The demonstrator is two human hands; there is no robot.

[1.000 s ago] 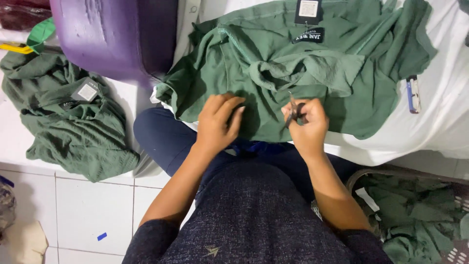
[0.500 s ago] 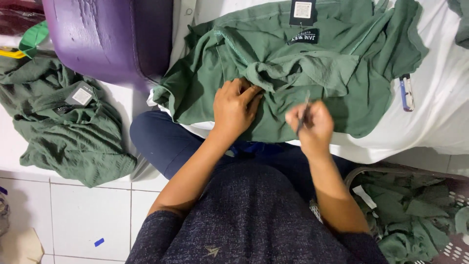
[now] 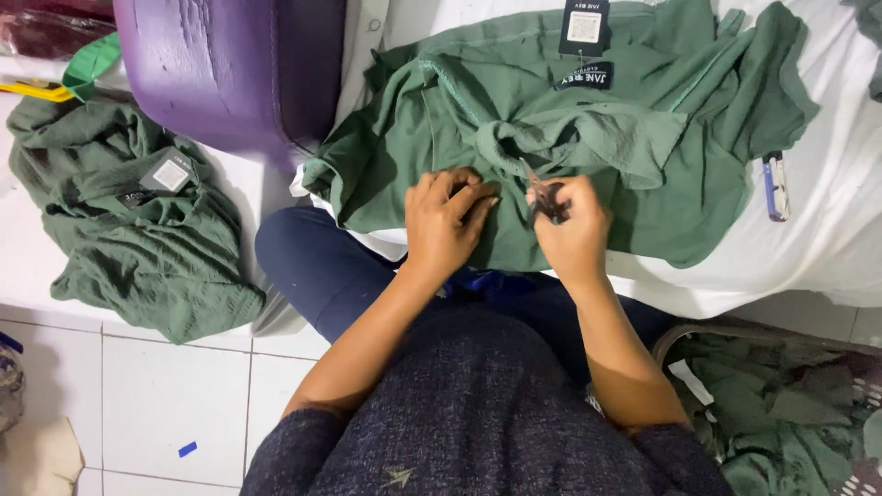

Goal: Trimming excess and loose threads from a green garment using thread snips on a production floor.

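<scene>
Green shirt (image 3: 588, 119) lies spread and rumpled on a white cloth (image 3: 827, 230) in front of the person, its near hem at the edge just above the knees. A second ago the left hand (image 3: 446, 220) lay flat on the fabric further left; half a second ago it had slid right and up, and now it sits close beside the right hand (image 3: 574, 225), fingers curled and pressing a fold of the shirt. The right hand has risen slightly over the same time and grips small snips (image 3: 542, 193), fingers closed around them, the blades pointing up and left into a bunched fold near the shirt's middle. The shirt itself has barely shifted.

Count: two hands, one pair of snips, two dark hang tags, one (image 3: 584, 26) at the spread shirt's neck and one (image 3: 170, 172) on the garment to the left. Three lots of green cloth show: the spread shirt, a heap (image 3: 138, 239) on the tiled floor at left, and more in a basket (image 3: 772, 404) at lower right. One purple tub (image 3: 230, 64) stands at upper left. One small blue and white tool (image 3: 774, 186) lies on the white cloth to the right, well apart from the hands.

The shirt is dull green with a crinkled weave, wrinkled throughout, with a stitched seam running across its upper part.
</scene>
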